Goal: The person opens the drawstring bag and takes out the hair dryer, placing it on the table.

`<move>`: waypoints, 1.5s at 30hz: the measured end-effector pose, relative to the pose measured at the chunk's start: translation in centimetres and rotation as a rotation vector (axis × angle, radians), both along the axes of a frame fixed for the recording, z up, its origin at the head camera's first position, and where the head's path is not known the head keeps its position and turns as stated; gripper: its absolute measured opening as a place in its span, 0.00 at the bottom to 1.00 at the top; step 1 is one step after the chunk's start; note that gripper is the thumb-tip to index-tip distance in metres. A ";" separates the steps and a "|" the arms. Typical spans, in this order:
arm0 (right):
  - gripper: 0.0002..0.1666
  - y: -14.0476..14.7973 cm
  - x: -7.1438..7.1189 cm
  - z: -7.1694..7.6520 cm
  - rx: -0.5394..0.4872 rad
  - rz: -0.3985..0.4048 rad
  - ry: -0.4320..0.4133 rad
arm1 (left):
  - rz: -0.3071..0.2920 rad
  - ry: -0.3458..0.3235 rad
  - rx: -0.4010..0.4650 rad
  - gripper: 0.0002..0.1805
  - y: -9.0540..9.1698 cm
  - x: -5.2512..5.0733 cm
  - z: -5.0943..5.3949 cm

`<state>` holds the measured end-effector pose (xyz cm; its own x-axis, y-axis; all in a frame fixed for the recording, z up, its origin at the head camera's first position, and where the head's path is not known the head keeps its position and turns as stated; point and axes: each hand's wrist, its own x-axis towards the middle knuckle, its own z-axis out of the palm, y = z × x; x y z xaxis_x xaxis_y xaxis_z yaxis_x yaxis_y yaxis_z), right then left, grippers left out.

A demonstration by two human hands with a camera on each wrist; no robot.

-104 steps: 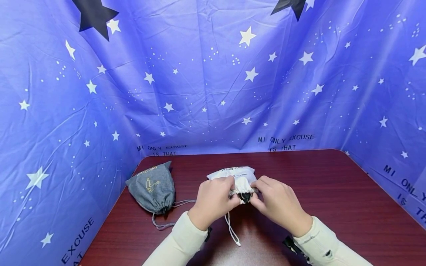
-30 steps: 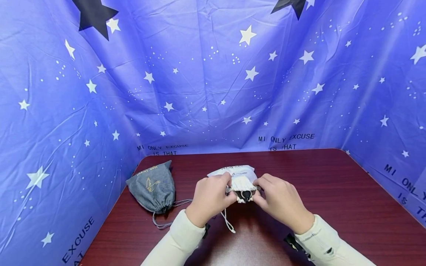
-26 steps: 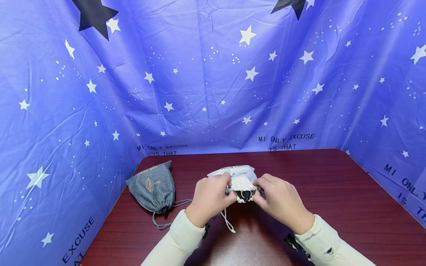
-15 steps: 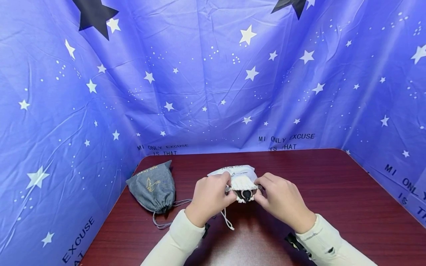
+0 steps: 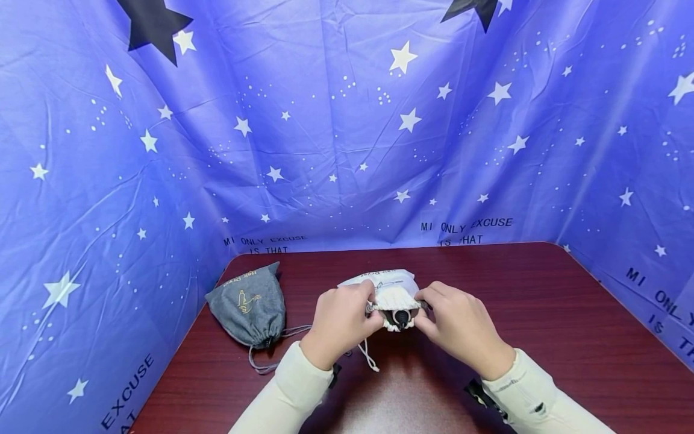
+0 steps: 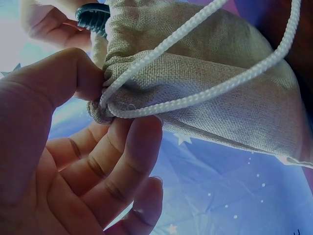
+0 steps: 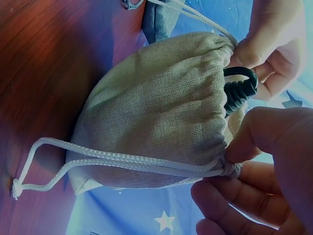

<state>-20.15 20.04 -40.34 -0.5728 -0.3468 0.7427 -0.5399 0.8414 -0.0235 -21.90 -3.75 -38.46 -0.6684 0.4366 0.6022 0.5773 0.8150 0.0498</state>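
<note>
In the head view a white drawstring bag [image 5: 397,298], printed with hair dryer lettering, lies with its gathered mouth toward me. My left hand [image 5: 343,319] pinches the left corner of that mouth between thumb and fingers. At the opposite corner, my right hand [image 5: 458,322] pinches the rim where the white drawstring [image 7: 98,164] comes out. Between the hands the mouth gapes, and a black ribbed cord end with a loop [image 7: 239,95] pokes out of it. Most of what the bag contains is hidden by the cloth.
Left of my hands lies a grey drawstring bag [image 5: 248,307], also printed "Hair Dryer", with its mouth drawn together and its cords trailing beside my left wrist. The dark red table [image 5: 569,325] is enclosed by a blue star-patterned cloth [image 5: 336,120].
Compared with 3.5 seconds ago, the white bag's mouth is spread wider and shows more of the black cord end. The hanging drawstring loop has drawn up toward my left hand. Lately the hands barely move.
</note>
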 end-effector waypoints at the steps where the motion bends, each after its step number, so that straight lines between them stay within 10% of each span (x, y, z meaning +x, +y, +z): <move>1: 0.09 0.0 0.0 0.0 0.000 0.001 0.001 | 0.001 0.001 0.000 0.12 0.0 0.0 0.0; 45: 0.10 0.6 -0.2 0.3 -0.003 -0.002 -0.010 | 0.030 -0.002 -0.006 0.12 -0.4 -0.3 0.0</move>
